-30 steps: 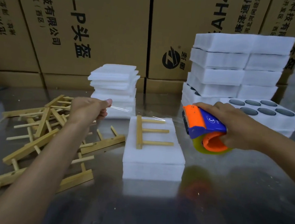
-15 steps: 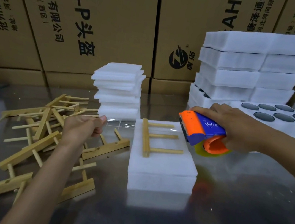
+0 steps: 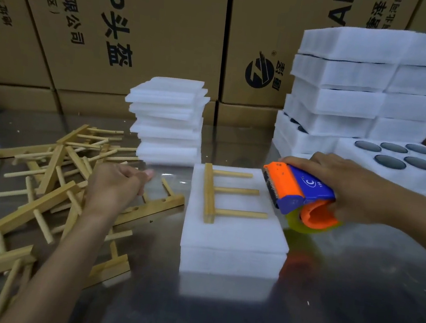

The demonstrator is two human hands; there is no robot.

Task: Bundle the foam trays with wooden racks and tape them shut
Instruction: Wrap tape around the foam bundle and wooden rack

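Single head view, looking forward-down, close over steel table (image 3: 213,322), facing cartons (image 3: 170,22).

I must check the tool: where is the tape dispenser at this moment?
In the head view, the tape dispenser is right of centre, gripped by the right hand, at the right edge of the foam bundle with the wooden rack on top.

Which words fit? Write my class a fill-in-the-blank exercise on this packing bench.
1. The right hand grips an orange and ___ tape dispenser.
2. The wooden rack on the foam bundle has ___ pegs.
3. The left hand pinches the end of clear ___.
4. The loose racks are piled on the bundle's ___ side.

Missing words: blue; three; tape; left
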